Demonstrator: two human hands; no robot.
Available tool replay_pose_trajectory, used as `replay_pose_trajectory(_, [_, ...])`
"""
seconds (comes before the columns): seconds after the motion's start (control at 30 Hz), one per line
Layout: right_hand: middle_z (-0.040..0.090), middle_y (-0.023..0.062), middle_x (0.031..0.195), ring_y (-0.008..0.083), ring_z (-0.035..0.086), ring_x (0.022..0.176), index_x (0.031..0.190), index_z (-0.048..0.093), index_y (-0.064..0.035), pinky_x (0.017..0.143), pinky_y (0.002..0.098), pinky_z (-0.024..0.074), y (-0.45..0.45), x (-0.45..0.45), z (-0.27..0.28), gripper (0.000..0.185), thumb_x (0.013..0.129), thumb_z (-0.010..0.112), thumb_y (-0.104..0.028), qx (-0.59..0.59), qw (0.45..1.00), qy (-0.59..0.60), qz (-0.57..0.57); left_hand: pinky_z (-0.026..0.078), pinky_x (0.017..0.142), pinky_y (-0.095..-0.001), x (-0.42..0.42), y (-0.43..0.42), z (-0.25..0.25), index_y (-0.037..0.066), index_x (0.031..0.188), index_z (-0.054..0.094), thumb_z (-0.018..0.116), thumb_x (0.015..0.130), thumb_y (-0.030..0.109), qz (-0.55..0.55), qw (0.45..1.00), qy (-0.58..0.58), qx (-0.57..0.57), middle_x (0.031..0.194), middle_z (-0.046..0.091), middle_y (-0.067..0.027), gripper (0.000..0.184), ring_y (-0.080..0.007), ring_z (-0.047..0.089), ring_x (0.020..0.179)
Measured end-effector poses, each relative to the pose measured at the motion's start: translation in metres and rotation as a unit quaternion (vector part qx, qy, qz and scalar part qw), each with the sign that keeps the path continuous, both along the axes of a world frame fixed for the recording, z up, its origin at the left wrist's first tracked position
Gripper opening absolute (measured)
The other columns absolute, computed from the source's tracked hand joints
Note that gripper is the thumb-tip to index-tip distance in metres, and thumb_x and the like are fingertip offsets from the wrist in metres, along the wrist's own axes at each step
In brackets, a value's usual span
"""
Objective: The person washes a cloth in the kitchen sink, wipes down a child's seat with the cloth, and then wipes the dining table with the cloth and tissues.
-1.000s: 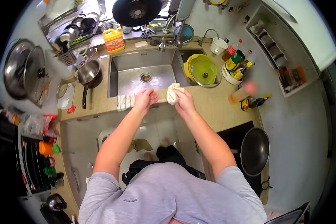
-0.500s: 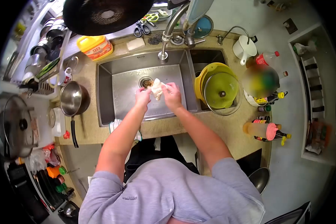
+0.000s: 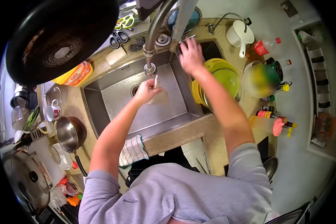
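My left hand (image 3: 146, 92) is closed over the sink, pinching a thin whitish limp piece (image 3: 159, 98) that hangs blurred below the faucet spout (image 3: 150, 69). Whether it is a cloth or a small bag, I cannot tell. My right hand (image 3: 191, 56) is raised over the divider between the two basins, beside the faucet lever (image 3: 187, 39). Its fingers are stretched out and nothing shows in them; contact with the lever is unclear. Beneath my left hand lies the steel sink (image 3: 156, 112), its drain (image 3: 136, 90) partly covered by the hand.
A yellow-green basin (image 3: 196, 93) with a glass lid sits over the small right basin. A black pan (image 3: 63, 37) hangs at the upper left. On the left counter stands a saucepan (image 3: 71, 132); a striped towel (image 3: 133, 150) hangs at the front edge. Several bottles line the right.
My right hand has let go of the whitish piece and moved up and right toward the faucet lever. My left hand keeps the piece, now under the spout. The view has shifted and tilted.
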State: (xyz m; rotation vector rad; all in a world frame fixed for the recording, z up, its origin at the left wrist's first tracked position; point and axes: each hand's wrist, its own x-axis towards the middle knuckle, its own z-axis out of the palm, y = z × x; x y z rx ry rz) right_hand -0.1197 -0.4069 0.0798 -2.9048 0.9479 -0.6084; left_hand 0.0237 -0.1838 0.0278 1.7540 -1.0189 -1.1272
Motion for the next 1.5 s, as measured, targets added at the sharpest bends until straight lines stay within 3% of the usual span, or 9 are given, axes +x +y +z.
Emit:
replay_pose_trajectory(0.3, [0.060, 0.0184, 0.127, 0.0342, 0.044, 0.133, 0.124, 0.059, 0.0029, 0.112, 0.0674, 0.0243, 0.002, 0.027, -0.021, 0.039, 0.091, 0.051, -0.016, -0.181, 0.968, 0.156, -0.073, 0.046, 0.069, -0.0263, 0.037, -0.023, -0.029, 0.002, 0.103, 0.070, 0.076, 0.088, 0.015, 0.078, 0.988, 0.095, 0.098, 0.086, 0.065, 0.0040, 0.021, -0.0065, 0.054, 0.075])
replay_pose_trajectory(0.4, [0.072, 0.0209, 0.099, 0.0404, 0.063, 0.109, 0.089, 0.076, 0.0007, 0.098, 0.0480, 0.0481, 0.075, 0.032, -0.034, 0.051, 0.087, 0.057, -0.046, 0.265, 0.960, 0.073, -0.052, 0.050, 0.079, -0.0262, 0.032, -0.027, -0.020, 0.001, 0.105, 0.072, 0.074, 0.089, 0.011, 0.102, 0.987, 0.123, -0.018, 0.097, 0.072, -0.0009, 0.018, -0.0087, 0.061, 0.086])
replay_pose_trajectory(0.57, [0.072, 0.0072, 0.085, 0.0238, 0.070, 0.079, 0.091, 0.075, -0.0058, 0.074, 0.0452, 0.0514, 0.099, 0.056, -0.080, 0.040, 0.085, 0.071, -0.045, 0.806, 0.537, -0.169, -0.181, 0.052, 0.075, -0.0315, 0.038, -0.022, -0.023, 0.001, 0.105, 0.072, 0.073, 0.089, 0.011, 0.000, 0.999, 0.020, 0.036, 0.097, 0.074, -0.0051, 0.019, -0.0113, 0.064, 0.083])
replay_pose_trajectory(0.87, [0.067, 0.0096, 0.097, 0.0222, 0.068, 0.086, 0.104, 0.061, -0.0030, 0.078, 0.0397, 0.0550, 0.091, 0.063, -0.080, 0.018, 0.090, 0.068, -0.011, 0.769, 0.428, -0.430, -0.202, 0.054, 0.070, -0.0406, 0.051, 0.014, -0.036, 0.004, 0.098, 0.071, 0.068, 0.088, 0.015, 0.016, 0.956, -0.280, 0.082, 0.082, 0.068, -0.0162, 0.015, -0.0316, 0.067, 0.076])
replay_pose_trajectory(1.03, [0.061, 0.0101, 0.092, 0.0246, 0.068, 0.083, 0.095, 0.053, -0.0028, 0.062, 0.0331, 0.0546, 0.104, 0.041, -0.116, 0.027, 0.076, 0.067, 0.010, 0.717, 0.455, -0.466, -0.248, 0.055, 0.065, -0.0364, 0.055, -0.006, -0.081, 0.002, 0.102, 0.069, 0.060, 0.093, 0.016, 0.254, 0.959, 0.070, 0.105, 0.084, 0.070, -0.0087, 0.018, -0.0173, 0.068, 0.076])
replay_pose_trajectory(1.13, [0.061, 0.0078, 0.086, 0.0212, 0.067, 0.080, 0.097, 0.056, -0.0025, 0.061, 0.0325, 0.0543, 0.138, 0.016, -0.138, 0.029, 0.072, 0.067, 0.008, 0.644, 0.632, -0.339, -0.268, 0.054, 0.068, -0.0323, 0.044, -0.026, -0.083, 0.004, 0.117, 0.059, 0.061, 0.091, 0.006, 0.334, 0.816, 0.471, -0.036, 0.101, 0.067, -0.0062, 0.027, -0.0138, 0.065, 0.083])
replay_pose_trajectory(1.23, [0.065, 0.0086, 0.081, 0.0218, 0.067, 0.079, 0.099, 0.061, -0.0013, 0.065, 0.0323, 0.0539, 0.159, -0.006, -0.123, 0.029, 0.072, 0.072, -0.001, 0.708, 0.604, -0.280, -0.238, 0.052, 0.072, -0.0344, 0.002, -0.044, -0.061, 0.004, 0.106, 0.061, 0.061, 0.093, 0.006, 0.290, 0.908, 0.302, 0.005, 0.091, 0.064, -0.0054, 0.014, -0.0177, 0.063, 0.083])
replay_pose_trajectory(1.3, [0.070, 0.0136, 0.085, 0.0240, 0.068, 0.081, 0.109, 0.063, 0.0004, 0.074, 0.0336, 0.0554, 0.160, -0.011, -0.118, 0.041, 0.073, 0.075, -0.012, 0.581, 0.763, -0.125, -0.253, 0.053, 0.077, -0.0364, 0.003, -0.046, -0.079, 0.004, 0.110, 0.061, 0.062, 0.092, 0.006, 0.257, 0.923, 0.288, 0.009, 0.097, 0.065, -0.0065, 0.018, -0.0206, 0.064, 0.088])
replay_pose_trajectory(1.5, [0.072, 0.0103, 0.088, 0.0219, 0.069, 0.084, 0.101, 0.072, -0.0016, 0.079, 0.0341, 0.0530, 0.113, 0.011, -0.142, 0.038, 0.072, 0.082, -0.024, 0.297, 0.873, -0.361, -0.140, 0.053, 0.087, -0.0365, 0.018, -0.038, -0.049, 0.001, 0.123, 0.057, 0.065, 0.091, 0.005, 0.138, 0.897, 0.419, -0.008, 0.112, 0.066, -0.0088, 0.034, -0.0224, 0.065, 0.098])
